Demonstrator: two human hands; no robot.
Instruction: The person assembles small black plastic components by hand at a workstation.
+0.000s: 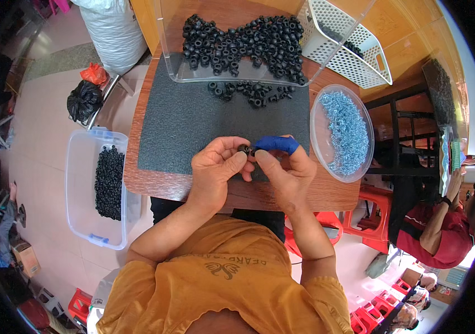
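My two hands meet over the near edge of a dark grey mat (181,122). Between the thumb and fingers of my left hand (213,167) is a small round black part (243,148). My right hand (290,178), its index finger wrapped in blue tape (279,143), pinches at a small dark piece (254,151) right beside it; the fingertips hide most of that piece. Beyond them, several loose black ring-like parts (257,102) lie on the mat. A heap of the same kind (243,47) fills a clear tray (179,75) at the far side.
At the right, a round clear dish (369,128) holds many tiny light-blue pieces (344,133). A white perforated basket (379,72) stands behind it. Left of the wooden table (142,181), a clear tub (78,222) contains black parts. Red stools (379,209) and another person (438,234) are at right.
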